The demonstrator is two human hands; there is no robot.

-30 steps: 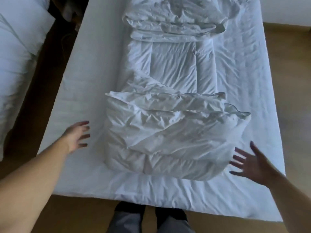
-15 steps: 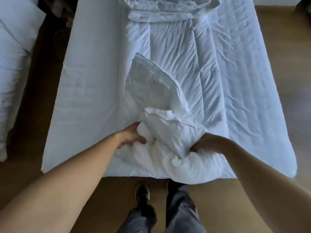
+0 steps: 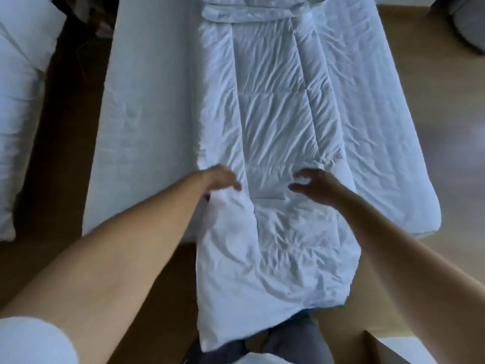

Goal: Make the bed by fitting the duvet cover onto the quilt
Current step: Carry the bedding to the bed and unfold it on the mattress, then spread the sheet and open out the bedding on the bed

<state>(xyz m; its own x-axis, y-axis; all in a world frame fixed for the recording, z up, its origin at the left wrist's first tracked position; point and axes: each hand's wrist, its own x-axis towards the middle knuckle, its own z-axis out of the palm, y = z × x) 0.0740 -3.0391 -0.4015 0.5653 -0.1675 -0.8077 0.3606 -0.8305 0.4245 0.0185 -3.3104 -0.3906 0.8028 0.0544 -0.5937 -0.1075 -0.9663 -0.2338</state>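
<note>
The white quilt lies in a long strip down the middle of the bed. Its near end hangs over the foot of the bed in front of my legs. A folded white duvet cover lies across the quilt's far end. My left hand is at the quilt's left edge, fingers curled down over a raised fold of it. My right hand hovers just above the quilt's middle, blurred, with its fingers loosely spread and nothing in them.
A second bed with white bedding stands to the left across a dark gap. Wooden floor runs along the right side. A grey object sits at the far right corner. My legs stand at the foot.
The bunched quilt end that both hands gripped has been pulled open and toward me; it now hangs over the bed's foot. My right hand has let go.
</note>
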